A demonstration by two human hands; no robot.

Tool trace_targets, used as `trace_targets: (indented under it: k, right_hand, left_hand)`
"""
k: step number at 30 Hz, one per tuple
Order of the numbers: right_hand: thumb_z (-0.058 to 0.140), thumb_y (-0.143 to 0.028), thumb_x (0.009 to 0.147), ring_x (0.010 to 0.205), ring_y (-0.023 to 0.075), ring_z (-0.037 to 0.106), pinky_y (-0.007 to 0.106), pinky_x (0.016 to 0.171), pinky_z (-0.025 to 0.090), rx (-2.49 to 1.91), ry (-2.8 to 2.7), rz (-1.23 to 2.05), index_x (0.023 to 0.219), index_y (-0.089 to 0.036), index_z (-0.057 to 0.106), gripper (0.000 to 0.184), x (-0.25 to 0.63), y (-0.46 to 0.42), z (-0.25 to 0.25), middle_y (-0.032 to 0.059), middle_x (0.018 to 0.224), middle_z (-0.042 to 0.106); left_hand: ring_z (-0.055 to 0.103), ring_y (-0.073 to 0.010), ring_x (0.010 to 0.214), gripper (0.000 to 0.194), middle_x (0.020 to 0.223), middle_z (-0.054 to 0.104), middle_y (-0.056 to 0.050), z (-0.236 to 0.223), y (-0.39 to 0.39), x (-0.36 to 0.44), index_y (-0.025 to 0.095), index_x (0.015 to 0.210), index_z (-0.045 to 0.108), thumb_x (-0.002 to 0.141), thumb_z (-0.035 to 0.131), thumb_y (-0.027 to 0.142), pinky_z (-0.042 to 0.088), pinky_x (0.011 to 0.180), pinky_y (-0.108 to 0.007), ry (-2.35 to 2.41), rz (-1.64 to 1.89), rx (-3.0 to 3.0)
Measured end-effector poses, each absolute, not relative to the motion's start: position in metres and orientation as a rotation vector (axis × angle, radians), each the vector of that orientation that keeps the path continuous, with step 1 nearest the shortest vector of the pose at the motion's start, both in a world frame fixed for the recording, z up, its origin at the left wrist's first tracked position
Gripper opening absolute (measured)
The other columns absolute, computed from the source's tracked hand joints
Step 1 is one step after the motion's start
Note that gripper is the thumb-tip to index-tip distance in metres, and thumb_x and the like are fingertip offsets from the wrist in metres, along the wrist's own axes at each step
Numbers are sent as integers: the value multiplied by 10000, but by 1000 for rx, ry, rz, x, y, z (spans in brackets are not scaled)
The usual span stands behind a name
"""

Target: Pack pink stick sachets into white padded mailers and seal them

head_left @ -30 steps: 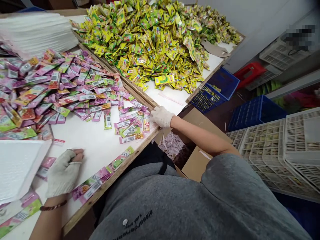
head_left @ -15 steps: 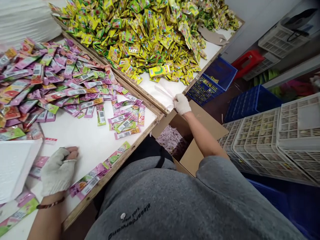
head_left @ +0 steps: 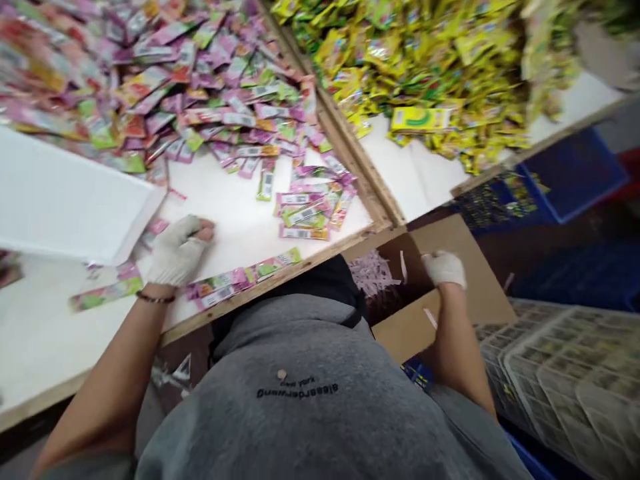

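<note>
My left hand [head_left: 177, 250], in a pale glove with bare fingertips, rests on the white tabletop with its fingers curled; anything inside them is hidden. Beside it lie flat pink-and-green sachets [head_left: 223, 287] in a row along the wooden edge. My right hand [head_left: 444, 268], also gloved, is over the open cardboard box [head_left: 407, 327]; its fingers are blurred. A thin pale strip [head_left: 403, 267] hangs in the air over the box, apart from that hand. Another strip [head_left: 431, 318] shows against a flap. Inside the box lies a heap of pale pink strips [head_left: 371, 273].
Pink sachets [head_left: 200, 100] are heaped on the left of the table, yellow packets [head_left: 425, 60] beyond a wooden divider [head_left: 345, 127]. A white tray [head_left: 65, 193] stands at left. A blue crate [head_left: 575, 173] and pale plastic crates [head_left: 565, 373] stand at right.
My right hand has moved from the table corner to over the box, and the strips it held have come loose. My left hand stays curled on the table. The view has shifted.
</note>
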State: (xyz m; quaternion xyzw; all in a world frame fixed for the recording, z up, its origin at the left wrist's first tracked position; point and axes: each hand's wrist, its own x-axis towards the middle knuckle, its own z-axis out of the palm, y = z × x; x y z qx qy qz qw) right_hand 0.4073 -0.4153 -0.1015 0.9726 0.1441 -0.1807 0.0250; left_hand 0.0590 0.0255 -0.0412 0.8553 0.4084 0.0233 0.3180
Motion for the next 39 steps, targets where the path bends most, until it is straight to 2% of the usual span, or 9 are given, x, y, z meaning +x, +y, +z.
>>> trace_targets:
  k: [4,8,11,15,19,24,29,34,39]
  right_hand:
    - [429,-514,1015,929,370,712,504,860,566,3233,907,-230,818,-286,701,406,412,-372,-58,149,899,745]
    - [485,-405,983,1323,343,631,507,1145,494,3062,1843,-190,1221,-199,726,396,388,-277,-54,203,1390,686]
    - [595,-440,946,1490,450,442,640,1180,410,2714,1909,-279,1506,-113,568,650,358,-194,-76,258,1566,527]
    - [598,-426,985,1541,517,306,719,1180,320,2496,1903,-325,1617,-138,438,712,328,-115,-94,267,1661,408]
    - [578,-276,962,1346,407,528,574,1103,448,2651,2173,-343,1484,-128,591,542,331,-102,-69,234,1428,613]
    - [527,-276,1007,854,225,631,356,810,512,2668,2146,-737,936,-214,725,219,315,-141,-31,59,892,700]
    - [677,-353,973,931,259,671,348,793,490,2440,1858,-675,1023,-181,719,184,256,-145,-38,143,1080,740]
    - [578,-251,1001,1003,277,688,366,875,507,2475,1931,-698,1020,-170,704,150,254,-142,-46,159,1103,740]
    - [454,-231,1020,863,235,679,361,819,535,2824,2032,-868,1096,-209,637,200,303,-170,-39,85,987,734]
  left_hand:
    - [620,-297,1327,438,1370,698,-137,-42,12,32,162,1229,697,1003,501,482,483,1175,-469,694,73,2449]
    - [364,-464,1569,638,1619,503,-231,-64,-10,13,187,1469,605,1000,552,616,283,1249,-699,474,-116,2766]
    - [322,-467,1597,634,1668,443,-245,-84,-12,32,194,1506,561,1013,551,591,212,1269,-713,542,-79,2857]
    - [357,-455,1580,589,1622,494,-252,-90,14,79,162,1412,601,983,594,566,239,1273,-681,612,54,2812]
    - [502,-391,1468,493,1489,606,-217,-68,40,84,153,1334,630,1000,531,502,414,1198,-592,614,197,2644]
    - [673,-242,931,311,1012,704,-93,-44,34,59,188,990,675,1028,460,411,548,857,-382,751,144,2531]
    - [642,-329,1028,253,1168,647,-159,-49,18,75,171,1075,694,930,644,373,527,819,-433,837,-73,2737]
    - [654,-308,1007,179,1165,662,-152,-47,16,72,180,1033,657,917,525,145,518,836,-426,880,-69,2681]
    - [694,-265,970,259,1125,715,-116,-31,5,55,184,1235,582,1020,492,297,545,858,-380,925,21,2377]
